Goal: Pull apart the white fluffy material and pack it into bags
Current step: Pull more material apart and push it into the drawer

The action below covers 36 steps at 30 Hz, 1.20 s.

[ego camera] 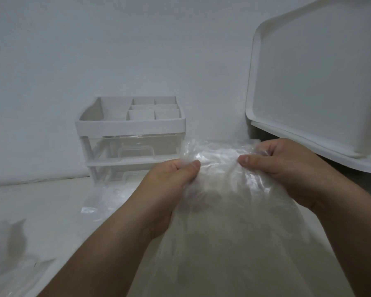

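I took in the white table [41, 200] first, then the big white tub [308, 82] tipped on its side at the right. Before me was a clear bag [234, 243], swollen and cloudy white, so I judged the fluff [219, 211] was already inside it. A drawer organiser [129, 125] stood behind, against the wall. My left hand [169, 185] and right hand [287, 168] each pinched the bag's gathered mouth, thumbs on top. This bag looked packed and only wanted closing. Flat spare bags [99, 200] lay at the left, so more filling probably remained.
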Tool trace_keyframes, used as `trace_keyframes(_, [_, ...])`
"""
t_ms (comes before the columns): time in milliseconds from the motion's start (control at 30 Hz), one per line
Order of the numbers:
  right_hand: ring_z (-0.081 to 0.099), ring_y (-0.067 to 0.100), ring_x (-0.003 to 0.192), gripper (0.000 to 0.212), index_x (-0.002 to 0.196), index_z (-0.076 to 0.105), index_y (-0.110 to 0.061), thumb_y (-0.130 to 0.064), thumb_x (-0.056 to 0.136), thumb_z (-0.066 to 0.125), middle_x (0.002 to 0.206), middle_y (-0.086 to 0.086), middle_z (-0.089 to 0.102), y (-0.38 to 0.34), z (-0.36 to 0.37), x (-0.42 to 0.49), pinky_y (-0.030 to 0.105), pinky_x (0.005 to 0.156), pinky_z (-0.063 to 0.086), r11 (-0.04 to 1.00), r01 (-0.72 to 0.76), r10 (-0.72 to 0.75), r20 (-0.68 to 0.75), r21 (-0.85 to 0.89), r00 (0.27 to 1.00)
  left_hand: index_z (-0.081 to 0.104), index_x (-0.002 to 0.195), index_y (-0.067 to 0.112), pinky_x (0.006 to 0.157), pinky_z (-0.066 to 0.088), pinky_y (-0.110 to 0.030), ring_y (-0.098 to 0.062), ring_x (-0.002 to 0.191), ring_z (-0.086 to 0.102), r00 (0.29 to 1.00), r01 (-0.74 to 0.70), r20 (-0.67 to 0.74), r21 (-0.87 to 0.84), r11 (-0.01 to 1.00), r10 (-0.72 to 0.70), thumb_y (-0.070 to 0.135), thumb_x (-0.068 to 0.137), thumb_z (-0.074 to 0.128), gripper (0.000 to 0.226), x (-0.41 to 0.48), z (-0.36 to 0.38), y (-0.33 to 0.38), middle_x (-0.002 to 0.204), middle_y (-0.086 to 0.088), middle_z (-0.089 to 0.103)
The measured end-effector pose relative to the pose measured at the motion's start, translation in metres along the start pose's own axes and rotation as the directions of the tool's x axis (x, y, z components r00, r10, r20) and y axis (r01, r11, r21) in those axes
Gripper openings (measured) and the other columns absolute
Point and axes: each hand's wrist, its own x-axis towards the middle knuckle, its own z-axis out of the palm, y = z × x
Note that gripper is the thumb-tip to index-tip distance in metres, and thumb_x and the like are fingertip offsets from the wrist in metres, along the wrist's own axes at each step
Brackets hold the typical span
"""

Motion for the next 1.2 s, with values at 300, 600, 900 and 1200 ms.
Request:
trace_keyframes(300, [0.065, 0.031, 0.074, 0.035, 0.078, 0.079, -0.021, -0.056, 0.077, 0.073, 0.087, 0.009, 0.075, -0.007, -0.018, -0.007, 0.045, 0.079, 0.053, 0.997, 0.023, -0.032, -0.122, -0.078, 0.992, 0.068, 0.09, -0.007, 0.072, 0.05, -0.04, -0.028, 0.072, 0.059, 0.963, -0.03, -0.262, 0.107, 0.994, 0.057, 0.021, 0.1, 0.058, 0.031, 0.011, -0.014, -0.001, 0.079, -0.018, 0.064])
trace_keyframes(600, [0.072, 0.016, 0.102, 0.047, 0.108, 0.072, -0.016, 0.016, 0.073, 0.068, 0.103, 0.002, 0.077, -0.019, -0.04, -0.018, 0.03, 0.1, 0.049, 0.991, 0.097, -0.095, -0.022, 0.087, 0.995, 0.06, 0.095, -0.016, 0.068, 0.037, -0.032, -0.021, 0.068, 0.048, 0.86, -0.093, -0.479, 0.191, 0.977, 0.176, 0.023, 0.098, 0.058, 0.039, 0.02, -0.03, 0.002, 0.074, -0.01, 0.052])
trace_keyframes(900, [0.061, -0.002, 0.065, 0.009, 0.066, 0.071, -0.029, -0.036, 0.071, 0.075, 0.069, -0.018, 0.067, -0.03, -0.022, -0.019, 0.017, 0.057, 0.037, 0.8, 0.138, -0.309, -0.205, -0.584, 0.929, 0.059, 0.099, -0.016, 0.07, 0.038, -0.032, -0.022, 0.073, 0.051, 0.894, -0.109, -0.413, 0.175, 0.979, 0.173, 0.024, 0.1, 0.056, 0.04, 0.018, -0.026, 0.0, 0.08, -0.008, 0.056])
trace_keyframes(1200, [0.07, 0.032, 0.067, 0.011, 0.07, 0.074, -0.008, -0.017, 0.077, 0.076, 0.067, 0.013, 0.07, -0.038, -0.015, -0.029, 0.051, 0.076, 0.057, 0.978, 0.147, -0.161, -0.085, -0.146, 0.983, 0.06, 0.098, -0.012, 0.07, 0.041, -0.033, -0.022, 0.07, 0.053, 0.906, -0.097, -0.39, 0.194, 0.976, 0.167, 0.026, 0.1, 0.056, 0.039, 0.016, -0.022, 0.0, 0.077, -0.01, 0.057])
